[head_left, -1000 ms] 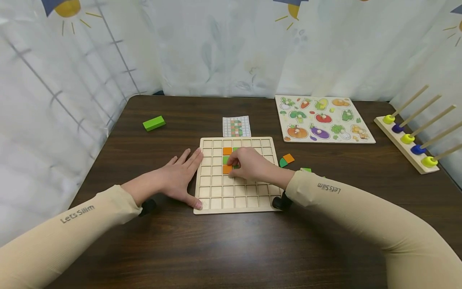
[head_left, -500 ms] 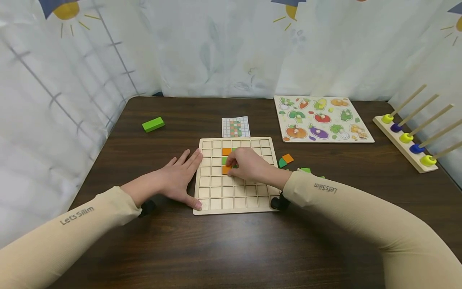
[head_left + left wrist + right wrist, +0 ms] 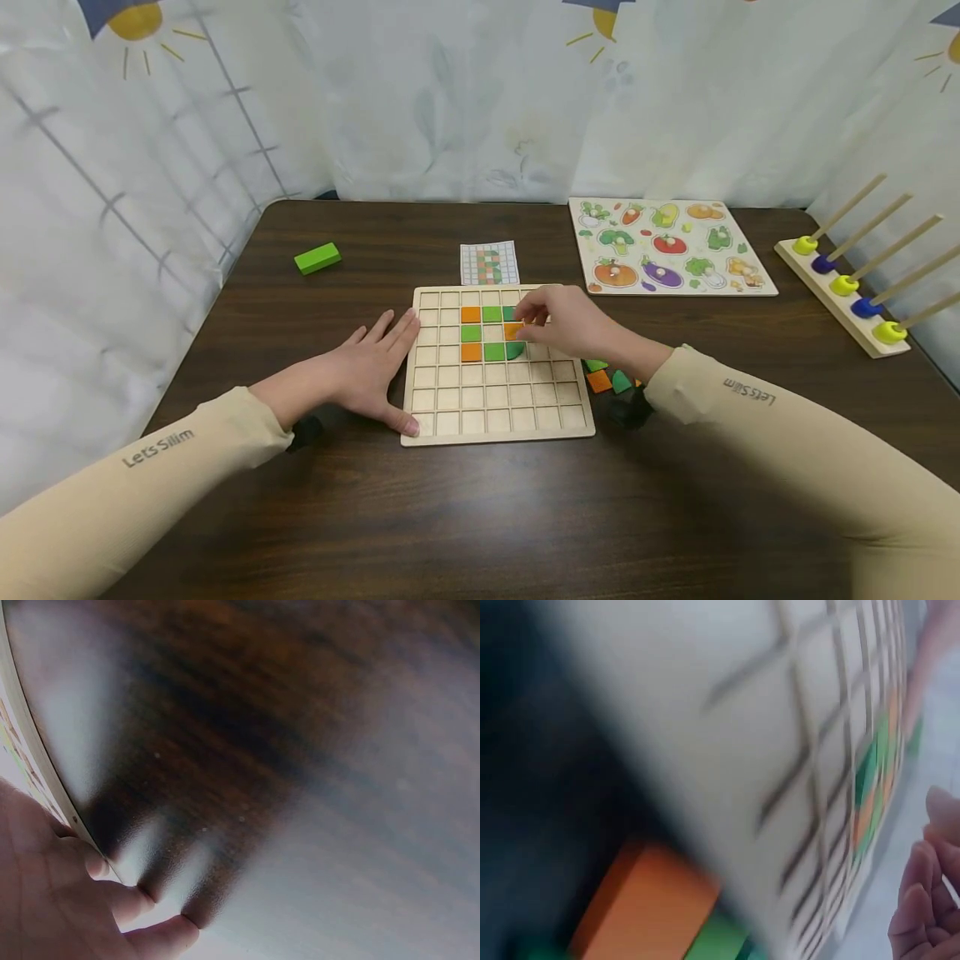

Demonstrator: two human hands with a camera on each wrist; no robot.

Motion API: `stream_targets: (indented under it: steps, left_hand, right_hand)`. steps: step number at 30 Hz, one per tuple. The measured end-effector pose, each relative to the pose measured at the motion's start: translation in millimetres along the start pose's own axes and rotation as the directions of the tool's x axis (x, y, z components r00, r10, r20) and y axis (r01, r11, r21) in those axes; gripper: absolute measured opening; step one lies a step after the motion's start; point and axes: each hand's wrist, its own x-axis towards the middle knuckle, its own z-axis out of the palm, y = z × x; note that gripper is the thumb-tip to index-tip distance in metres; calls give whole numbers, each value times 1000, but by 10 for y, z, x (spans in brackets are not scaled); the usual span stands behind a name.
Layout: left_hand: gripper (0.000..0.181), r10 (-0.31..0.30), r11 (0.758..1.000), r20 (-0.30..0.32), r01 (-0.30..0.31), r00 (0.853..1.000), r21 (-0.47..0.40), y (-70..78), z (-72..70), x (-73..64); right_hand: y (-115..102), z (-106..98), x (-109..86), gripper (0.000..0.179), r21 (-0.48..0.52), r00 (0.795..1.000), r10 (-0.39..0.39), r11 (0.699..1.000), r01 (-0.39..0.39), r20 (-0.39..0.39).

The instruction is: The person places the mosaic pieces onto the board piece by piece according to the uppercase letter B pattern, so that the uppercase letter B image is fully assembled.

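A wooden grid board (image 3: pixel 465 423) lies flat on the table. Orange, light green and dark green tiles fill several cells near its upper middle, among them a light green tile (image 3: pixel 493 352) and an orange tile (image 3: pixel 513 332); the cell between them is bare wood. My left hand (image 3: pixel 365 371) rests spread along the board's left edge, fingers (image 3: pixel 169 936) straight and thumb on the near corner. Above the tiles at the right hovers my right hand (image 3: pixel 570 323), fingers loosely bent; the right wrist view shows no piece in these fingers (image 3: pixel 915 907).
Loose tiles, such as an orange one (image 3: pixel 599 382), lie beside the board's right edge, partly under my forearm. A pattern card (image 3: pixel 490 263) lies behind the board. Farther out are a green block (image 3: pixel 317 258), a vegetable puzzle (image 3: pixel 671 247) and a peg stand (image 3: pixel 843 298).
My right hand has moved right and slightly away from the middle tiles, uncovering them and the bare cell. The left hand has stayed on the board's edge.
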Motion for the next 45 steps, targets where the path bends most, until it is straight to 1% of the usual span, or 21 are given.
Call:
stream_targets:
  steps: [4, 7, 10, 13, 15, 19, 22, 24, 31, 34, 39, 45]
  left_hand:
    - [147, -5, 1000, -1, 5, 1000, 4, -2, -15, -4]
    - [147, -9, 1000, 2, 9, 1000, 4, 0, -29, -11]
    - [146, -7, 1000, 4, 7, 1000, 8, 2, -34, -14]
    - [146, -6, 1000, 7, 6, 1000, 8, 5, -36, -15]
    - [146, -3, 1000, 5, 3, 1000, 2, 10, -38, -20]
    - [146, 0, 1000, -4, 0, 1000, -7, 12, -43, -33]
    - [146, -2, 1000, -4, 2, 1000, -8, 10, -38, -40]
    - [146, -1, 1000, 0, 1, 1000, -14, 14, -32, -43]
    - [145, 0, 999, 8, 0, 1000, -33, 16, -3, -33]
    - [145, -2, 1000, 10, 2, 1000, -31, 21, -1, -29]
    - [146, -7, 1000, 8, 7, 1000, -16, 12, 0, -10]
    - [147, -10, 1000, 2, 10, 1000, -1, 4, 4, 11]
  right_hand:
    - [322, -257, -129, 21, -2, 998, 56, 998, -56, -40]
    - [563, -408, -229, 21, -20, 996, 70, 997, -72, -60]
    - [749, -504, -332, 21, -55, 995, 78, 995, -81, -57]
    - [871, -565, -453, 21, -75, 995, 98, 992, -99, -15]
    - [931, -598, -538, 20, -86, 994, 107, 991, -104, 27]
    - [1047, -648, -675, 22, -96, 988, 105, 991, -95, 114]
    - [1114, -648, -722, 26, -90, 983, 104, 992, -91, 149]
    - [1142, -631, -728, 28, -91, 982, 109, 991, -96, 156]
    - [1155, -573, -702, 21, -140, 988, 109, 986, -93, 109]
    - [1153, -582, -708, 25, -146, 989, 109, 985, -93, 103]
    - [1142, -578, -720, 33, -153, 986, 139, 980, -124, 92]
    - [1135, -557, -724, 28, -166, 986, 153, 976, -139, 73]
